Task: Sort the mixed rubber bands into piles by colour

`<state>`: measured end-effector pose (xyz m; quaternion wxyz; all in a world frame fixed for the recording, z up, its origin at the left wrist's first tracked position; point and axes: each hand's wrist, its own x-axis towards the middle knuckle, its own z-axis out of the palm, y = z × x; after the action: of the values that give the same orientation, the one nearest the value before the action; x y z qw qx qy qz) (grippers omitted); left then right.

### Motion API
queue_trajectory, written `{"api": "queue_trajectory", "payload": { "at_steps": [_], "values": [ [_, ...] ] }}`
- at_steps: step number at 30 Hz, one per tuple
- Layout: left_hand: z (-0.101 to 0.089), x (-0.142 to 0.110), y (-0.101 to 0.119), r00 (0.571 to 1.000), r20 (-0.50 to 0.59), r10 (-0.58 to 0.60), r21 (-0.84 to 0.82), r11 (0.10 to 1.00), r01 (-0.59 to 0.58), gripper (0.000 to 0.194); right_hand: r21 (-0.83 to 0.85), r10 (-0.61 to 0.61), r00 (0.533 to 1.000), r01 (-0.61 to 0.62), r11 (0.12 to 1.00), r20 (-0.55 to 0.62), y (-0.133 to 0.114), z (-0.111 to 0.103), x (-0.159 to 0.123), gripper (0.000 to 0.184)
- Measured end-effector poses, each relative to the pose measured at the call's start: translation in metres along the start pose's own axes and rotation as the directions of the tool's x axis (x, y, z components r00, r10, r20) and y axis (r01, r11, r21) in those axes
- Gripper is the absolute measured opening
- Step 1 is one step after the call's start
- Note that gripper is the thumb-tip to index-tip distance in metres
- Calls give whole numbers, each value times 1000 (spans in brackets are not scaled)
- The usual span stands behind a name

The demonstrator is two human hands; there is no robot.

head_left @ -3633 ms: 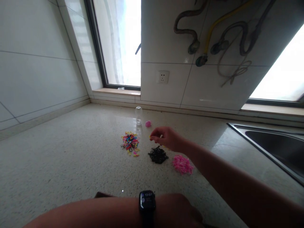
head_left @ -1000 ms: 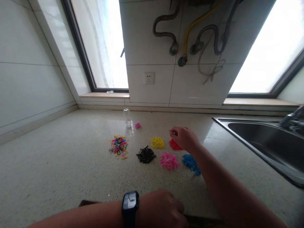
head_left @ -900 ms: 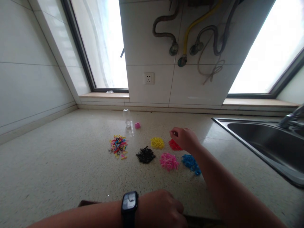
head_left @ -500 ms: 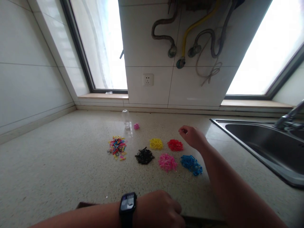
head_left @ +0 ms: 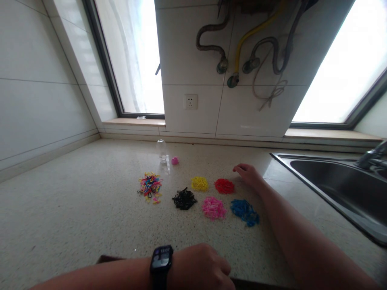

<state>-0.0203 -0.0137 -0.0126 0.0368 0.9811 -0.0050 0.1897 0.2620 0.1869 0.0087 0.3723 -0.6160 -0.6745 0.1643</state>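
My right hand [head_left: 248,174] rests low over the counter, just beyond and right of a pile of red rubber bands [head_left: 224,186]. Its fingers reach out to the left and look loose, with nothing visible in them. Nearer me lie piles of blue bands [head_left: 244,212], pink bands [head_left: 213,208], black bands [head_left: 184,199] and yellow bands [head_left: 199,184]. A mixed-colour heap of bands [head_left: 150,185] sits to the left. At the front edge my left hand [head_left: 201,268], a watch [head_left: 161,259] on its wrist, has curled fingers; its palm is hidden.
Behind the heaps, a clear bottle [head_left: 161,151] stands upside down beside a pink cap [head_left: 175,161]. A steel sink [head_left: 279,161] with a faucet [head_left: 373,155] is on the right. Hoses and a socket [head_left: 191,102] are on the tiled wall.
My right hand has shifted slightly right and lower, and its bent fingers have straightened somewhat. The view has turned a little; the left hand and the piles stay put.
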Motion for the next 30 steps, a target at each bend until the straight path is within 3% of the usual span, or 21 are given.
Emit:
{"api": "queue_trajectory", "payload": {
  "at_steps": [5, 9, 13, 15, 17, 22, 26, 30],
  "values": [
    [-17, 5, -3, 999, 7, -50, -233, 971, 50, 17, -5, -3, 1000, 3, 1000, -7, 7, 1, 5, 36],
    [-65, 11, -5, 981, 87, -174, -349, 917, 193, 17, -5, 10, 1000, -10, 1000, 4, 7, 0, 6, 39],
    [-119, 0, -29, 910, 133, -393, -374, 830, 414, 22, 16, 19, 1000, -19, 1000, -2, 7, 1, 7, 38],
    [-139, -17, -53, 815, 143, -562, -390, 725, 568, 26, 28, 16, 1000, -15, 999, -11, 9, 1, 8, 37],
    [-153, -40, -80, 682, 65, -729, -347, 624, 700, 31, 34, 22, 1000, -21, 999, -13, 11, 2, 10, 37],
    [-166, -107, -139, 472, -45, -880, -280, 465, 840, 41, 62, 38, 999, -37, 997, -1, 14, 2, 12, 37],
    [-167, -148, -161, 350, -11, -937, -215, 344, 914, 38, 74, 39, 999, -38, 997, -14, 13, 1, 12, 39],
    [-162, -174, -172, 273, 76, -959, -119, 263, 957, 32, 82, 24, 1000, -22, 996, -19, 14, 0, 12, 39]
  ]
}}
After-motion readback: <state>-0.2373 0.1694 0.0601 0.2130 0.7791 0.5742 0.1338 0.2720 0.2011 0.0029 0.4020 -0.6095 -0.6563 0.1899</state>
